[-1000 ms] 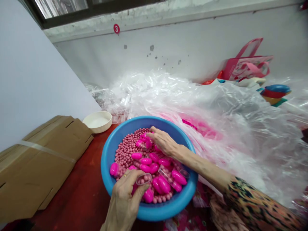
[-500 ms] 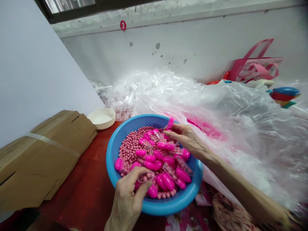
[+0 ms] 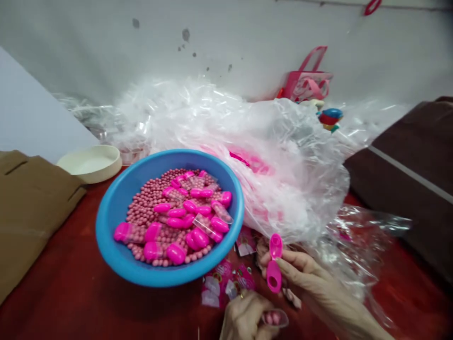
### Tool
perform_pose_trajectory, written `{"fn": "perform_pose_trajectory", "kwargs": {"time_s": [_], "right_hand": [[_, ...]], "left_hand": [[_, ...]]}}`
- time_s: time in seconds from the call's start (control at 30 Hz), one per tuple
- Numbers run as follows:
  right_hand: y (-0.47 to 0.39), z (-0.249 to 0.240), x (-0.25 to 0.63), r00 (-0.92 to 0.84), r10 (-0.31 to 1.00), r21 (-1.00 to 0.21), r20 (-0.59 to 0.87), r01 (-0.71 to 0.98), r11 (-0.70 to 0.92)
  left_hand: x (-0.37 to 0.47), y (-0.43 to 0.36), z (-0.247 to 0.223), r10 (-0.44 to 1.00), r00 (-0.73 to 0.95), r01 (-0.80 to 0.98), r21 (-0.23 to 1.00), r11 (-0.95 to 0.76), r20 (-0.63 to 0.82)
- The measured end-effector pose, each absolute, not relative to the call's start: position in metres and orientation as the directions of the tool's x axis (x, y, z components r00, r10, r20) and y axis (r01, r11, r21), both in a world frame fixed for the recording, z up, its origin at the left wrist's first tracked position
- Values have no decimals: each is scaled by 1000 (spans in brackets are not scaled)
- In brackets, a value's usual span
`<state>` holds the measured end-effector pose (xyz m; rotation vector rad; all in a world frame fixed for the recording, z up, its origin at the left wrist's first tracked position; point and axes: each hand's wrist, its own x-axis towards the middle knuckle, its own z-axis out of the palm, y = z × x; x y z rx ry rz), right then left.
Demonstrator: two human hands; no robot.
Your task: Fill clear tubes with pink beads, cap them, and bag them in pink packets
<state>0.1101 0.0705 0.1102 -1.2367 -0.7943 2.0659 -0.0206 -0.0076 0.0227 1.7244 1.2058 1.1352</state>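
Note:
My right hand [image 3: 304,278] holds a bright pink plastic piece with two hollow cups [image 3: 274,264], upright between thumb and fingers, to the right of the blue basin [image 3: 116,208]. My left hand [image 3: 244,318] at the bottom edge grips a small clear capsule half filled with pink beads [image 3: 276,318], just below the pink piece. The basin stands on the red table and holds a heap of small pink beads [image 3: 148,198] with several pink capsules [image 3: 191,219] lying on top.
A big heap of clear plastic bags [image 3: 247,141] lies behind and right of the basin. A cream bowl [image 3: 90,163] and a flat cardboard box [image 3: 28,203] are at left, a dark brown box [image 3: 414,174] at right. Pink printed packets [image 3: 230,281] lie by my hands.
Both hands have left the basin and come down to the table's front right; the right hand brought a pink piece, the left kept the clear capsule half. The view swung right and down.

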Motion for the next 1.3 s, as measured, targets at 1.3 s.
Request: {"fn": "perform_pose_trajectory", "kwargs": {"time_s": [1.3], "right_hand": [[4, 50, 153, -370, 907, -734, 200, 557, 389]], "left_hand": [[-8, 0, 14, 964, 181, 416, 873, -256, 196]]}}
